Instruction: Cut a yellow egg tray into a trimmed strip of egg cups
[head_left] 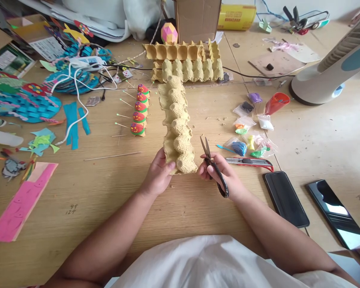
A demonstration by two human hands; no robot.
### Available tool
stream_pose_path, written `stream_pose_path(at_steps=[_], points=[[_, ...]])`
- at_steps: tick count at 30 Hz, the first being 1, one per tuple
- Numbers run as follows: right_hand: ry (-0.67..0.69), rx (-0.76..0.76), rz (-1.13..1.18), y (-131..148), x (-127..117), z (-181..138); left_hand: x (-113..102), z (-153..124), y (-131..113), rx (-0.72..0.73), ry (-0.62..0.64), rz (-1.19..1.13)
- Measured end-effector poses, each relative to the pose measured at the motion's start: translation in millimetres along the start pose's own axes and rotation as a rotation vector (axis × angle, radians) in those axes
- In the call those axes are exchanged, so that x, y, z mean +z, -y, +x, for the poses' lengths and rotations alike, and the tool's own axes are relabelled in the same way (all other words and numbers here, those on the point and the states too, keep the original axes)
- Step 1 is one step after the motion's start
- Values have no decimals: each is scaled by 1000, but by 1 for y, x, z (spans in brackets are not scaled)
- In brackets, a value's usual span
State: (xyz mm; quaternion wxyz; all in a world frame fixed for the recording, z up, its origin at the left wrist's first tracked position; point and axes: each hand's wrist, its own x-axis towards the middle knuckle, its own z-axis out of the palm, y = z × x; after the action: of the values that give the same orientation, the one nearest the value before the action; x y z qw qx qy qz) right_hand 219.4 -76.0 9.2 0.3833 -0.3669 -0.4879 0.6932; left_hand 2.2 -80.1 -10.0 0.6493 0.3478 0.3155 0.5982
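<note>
My left hand grips the near end of a yellow egg carton strip, its thumb on top and its other fingers hidden beneath. The strip has a row of rounded bumps and points away from me above the table. Just to its right, my right hand holds dark-handled scissors. Their blades point up and slightly apart, not touching the carton. Left of the strip stands a row of painted carton cups, red and green with small faces, with thin green-tipped sticks beside them.
More egg carton pieces lie at the back. On the right are bags of coloured clay, a red cup, a utility knife, two phones and a grey-white fan. Paper crafts, a white cable and pink paper cover the left.
</note>
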Motion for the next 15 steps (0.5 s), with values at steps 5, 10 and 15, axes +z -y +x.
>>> stream_pose_path(at_steps=[5, 10, 15], points=[[-4, -31, 32, -2, 2, 2, -4, 1, 5, 37, -19, 51], [-39, -18, 157, -5, 2, 4, -10, -2, 11, 58, 56, 139], [-98, 30, 151, -4, 2, 3, -11, -5, 11, 43, 116, 169]])
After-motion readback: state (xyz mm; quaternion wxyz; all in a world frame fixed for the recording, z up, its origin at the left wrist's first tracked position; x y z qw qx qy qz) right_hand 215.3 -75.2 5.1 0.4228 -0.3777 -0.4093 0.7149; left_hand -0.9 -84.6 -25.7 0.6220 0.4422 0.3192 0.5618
